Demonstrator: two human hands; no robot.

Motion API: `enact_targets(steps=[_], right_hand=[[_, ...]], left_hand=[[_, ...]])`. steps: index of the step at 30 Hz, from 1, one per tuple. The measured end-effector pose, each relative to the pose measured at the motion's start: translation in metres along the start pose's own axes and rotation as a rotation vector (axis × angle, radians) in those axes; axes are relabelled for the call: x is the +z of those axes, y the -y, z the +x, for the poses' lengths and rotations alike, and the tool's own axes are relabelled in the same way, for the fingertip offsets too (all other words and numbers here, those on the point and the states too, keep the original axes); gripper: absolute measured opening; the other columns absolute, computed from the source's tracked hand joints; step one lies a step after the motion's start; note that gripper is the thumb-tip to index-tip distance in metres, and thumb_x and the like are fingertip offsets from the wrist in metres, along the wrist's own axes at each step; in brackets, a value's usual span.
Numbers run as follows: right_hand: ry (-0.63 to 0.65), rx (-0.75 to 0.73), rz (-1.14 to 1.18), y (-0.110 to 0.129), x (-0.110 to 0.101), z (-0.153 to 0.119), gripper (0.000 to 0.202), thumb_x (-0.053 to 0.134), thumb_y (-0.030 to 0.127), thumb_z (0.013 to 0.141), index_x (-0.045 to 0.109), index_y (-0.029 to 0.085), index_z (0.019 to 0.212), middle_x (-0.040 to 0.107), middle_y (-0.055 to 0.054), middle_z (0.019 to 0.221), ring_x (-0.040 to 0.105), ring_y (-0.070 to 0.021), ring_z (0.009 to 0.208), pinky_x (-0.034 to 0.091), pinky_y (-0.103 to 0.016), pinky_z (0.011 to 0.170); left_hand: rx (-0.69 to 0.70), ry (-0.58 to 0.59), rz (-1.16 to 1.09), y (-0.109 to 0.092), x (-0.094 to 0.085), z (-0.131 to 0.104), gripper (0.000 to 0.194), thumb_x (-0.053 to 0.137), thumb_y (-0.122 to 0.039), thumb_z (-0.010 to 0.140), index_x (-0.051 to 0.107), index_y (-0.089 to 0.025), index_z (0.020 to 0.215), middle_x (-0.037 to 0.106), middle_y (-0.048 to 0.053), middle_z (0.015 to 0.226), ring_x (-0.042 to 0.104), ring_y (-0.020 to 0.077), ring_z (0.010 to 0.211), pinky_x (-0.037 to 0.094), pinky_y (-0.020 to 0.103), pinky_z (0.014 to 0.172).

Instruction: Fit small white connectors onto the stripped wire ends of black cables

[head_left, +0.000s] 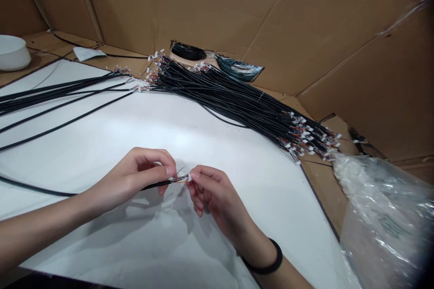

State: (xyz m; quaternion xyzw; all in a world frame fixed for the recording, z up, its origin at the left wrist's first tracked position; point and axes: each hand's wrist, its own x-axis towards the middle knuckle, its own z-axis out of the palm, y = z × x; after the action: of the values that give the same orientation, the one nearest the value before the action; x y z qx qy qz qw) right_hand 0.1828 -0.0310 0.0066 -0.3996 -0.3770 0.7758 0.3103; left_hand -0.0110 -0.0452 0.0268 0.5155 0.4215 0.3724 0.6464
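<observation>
- Bowl (14, 56) is sitting far left of the left fingers (162, 173), contents hidden.
- Bag (386, 216) is lying beyond the right fingers (205, 181).
- Left fingers are pinching the cable (149, 186) at its wires (181, 179); right fingers, its connector (189, 177).

At the left edge I see a white bowl (14, 56), with a pale paper slip (88, 53) near it. Brown cardboard walls (217, 4) rise behind; low against them I spot a black coil (188, 51) and a bluish coil (239, 70). On my right lies a crumpled clear plastic bag (383, 203).
</observation>
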Motion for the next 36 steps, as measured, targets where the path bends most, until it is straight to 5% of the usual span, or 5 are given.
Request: enact_targets(steps=[25, 36], right_hand=[[0.145, -0.059, 0.081, -0.004, 0.002, -0.002, 0.022, 0.069, 0.032, 0.080, 0.063, 0.014, 0.069, 0.054, 0.003, 0.059, 0.042, -0.0034, 0.040, 0.041, -0.014, 0.036], [0.205, -0.112, 0.088, -0.005, 0.001, -0.004, 0.020, 0.067, 0.031, 0.083, 0.064, 0.014, 0.072, 0.053, 0.003, 0.061, 0.042, -0.0035, 0.042, 0.042, -0.014, 0.037]], left_hand=[[0.082, -0.141, 0.278, -0.001, 0.012, -0.005, 0.021, 0.065, -0.024, 0.079, 0.053, -0.015, 0.065, 0.052, -0.001, 0.075, 0.047, 0.0070, 0.062, 0.040, 0.019, 0.056], [0.087, -0.139, 0.229, -0.002, 0.012, -0.006, 0.020, 0.065, -0.021, 0.078, 0.053, -0.015, 0.063, 0.051, -0.003, 0.075, 0.047, 0.0054, 0.061, 0.040, 0.017, 0.056]])
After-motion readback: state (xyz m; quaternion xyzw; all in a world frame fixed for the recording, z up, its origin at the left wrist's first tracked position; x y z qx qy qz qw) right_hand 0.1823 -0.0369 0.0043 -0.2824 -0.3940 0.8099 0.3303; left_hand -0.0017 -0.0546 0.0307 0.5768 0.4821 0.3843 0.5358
